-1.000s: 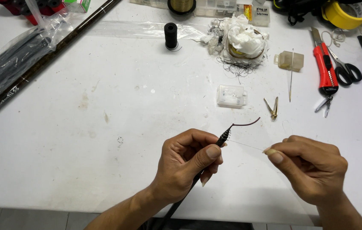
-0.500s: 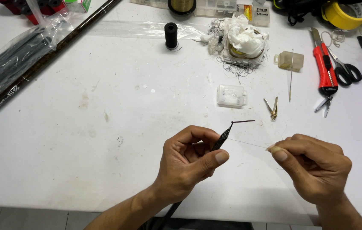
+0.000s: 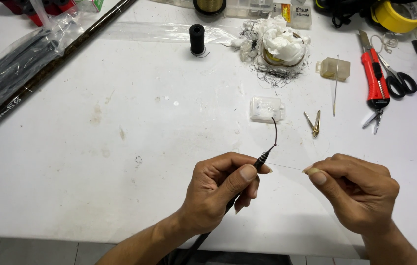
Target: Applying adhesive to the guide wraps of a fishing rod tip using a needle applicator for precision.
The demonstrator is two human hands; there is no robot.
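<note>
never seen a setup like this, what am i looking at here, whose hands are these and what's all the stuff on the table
There is no machine here. The one picture comes from a camera worn on a person's head, looking down at their own two bare hands over a white table.

The left hand pinches a thin black rod with a fine curved tip. The right hand pinches a very thin pale thread that runs across to the rod's tip.

Further back lie a small clear plastic box, a black spool, a wad of white tissue, a long needle, a red utility knife, scissors and a roll of yellow tape. At far left lies a long dark pole beside a clear bag of black strips.
</note>
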